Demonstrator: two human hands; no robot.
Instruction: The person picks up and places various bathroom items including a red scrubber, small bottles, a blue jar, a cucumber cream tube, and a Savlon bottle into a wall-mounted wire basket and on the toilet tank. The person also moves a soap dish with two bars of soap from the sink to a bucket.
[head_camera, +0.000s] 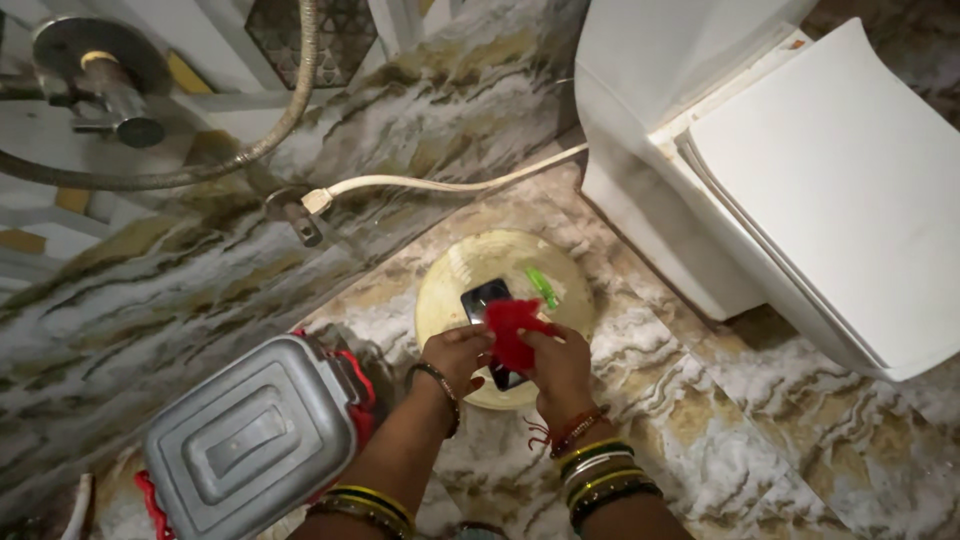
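My left hand (455, 355) and my right hand (558, 368) meet over a round yellowish disc (455, 285) lying on the marbled floor. Both hands pinch a small red cloth (512, 330) between them. Under the cloth a dark flat rectangular object (484, 298) with a shiny face rests on the disc; its lower part is hidden by my fingers. A small green stick-like item (542, 286) lies on the disc just right of it. Bangles ring both wrists.
A grey metal box with a lid (250, 440) and red trim stands at lower left. A white toilet (800, 170) fills the upper right. A white hose (450, 183) and a metal hose (250, 150) run along the marbled wall, near a tap (110, 85).
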